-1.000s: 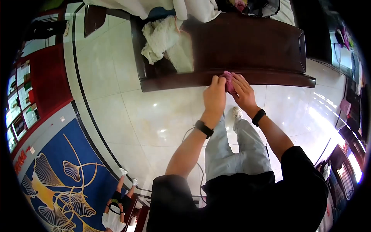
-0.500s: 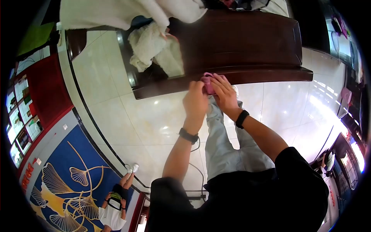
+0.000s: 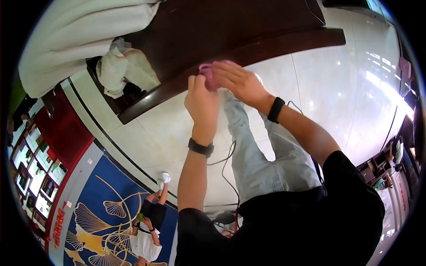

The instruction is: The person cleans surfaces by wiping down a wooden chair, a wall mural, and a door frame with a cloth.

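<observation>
Pink item point(image 3: 207, 76) is held near the bench edge point(image 3: 266, 49).

Just behind the hands point(image 3: 202, 104) point(image 3: 244, 85), a black band point(image 3: 200, 147) is worn on each wrist. Farther back from them, a black top point(image 3: 301, 230) with short sleeves point(image 3: 194, 221) is worn, paired with pale, grey-blue trousers point(image 3: 284, 175) lightly creased along their length.

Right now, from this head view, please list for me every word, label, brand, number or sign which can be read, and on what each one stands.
Readable text: none.
Red characters on the grey wall strip at lower left: too small and blurred to read.
Red marks on the white surface at far right: perhaps lettering, too blurred to read.
Pink item: no text visible.
</observation>
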Motion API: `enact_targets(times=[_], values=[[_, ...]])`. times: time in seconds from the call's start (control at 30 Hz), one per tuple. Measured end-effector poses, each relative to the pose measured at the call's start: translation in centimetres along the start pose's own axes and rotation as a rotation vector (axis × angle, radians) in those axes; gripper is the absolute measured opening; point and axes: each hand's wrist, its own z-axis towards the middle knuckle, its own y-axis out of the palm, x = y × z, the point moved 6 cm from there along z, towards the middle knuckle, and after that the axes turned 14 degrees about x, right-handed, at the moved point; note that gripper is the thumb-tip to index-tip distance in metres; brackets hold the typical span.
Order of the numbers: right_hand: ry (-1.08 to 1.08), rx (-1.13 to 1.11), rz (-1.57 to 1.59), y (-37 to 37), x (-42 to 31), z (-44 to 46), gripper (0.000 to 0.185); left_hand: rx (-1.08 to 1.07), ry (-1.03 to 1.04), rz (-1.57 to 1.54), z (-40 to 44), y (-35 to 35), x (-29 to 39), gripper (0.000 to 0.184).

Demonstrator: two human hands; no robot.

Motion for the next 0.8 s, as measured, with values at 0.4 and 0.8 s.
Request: enact_targets(times=[0.4, 0.8], values=[[-0.072, 0.463, -0.051, -7.8, 5.4, -6.1, 0.036, 0.245, 0.219, -0.32, -4.6, 6.8, 7.3, 0.014], [0.618, -0.07, 0.136, -6.3, -1.3, -33.6, 0.041, -0.341, 0.083, -0.42, -31.5, 9.9, 1.4, 0.02]])
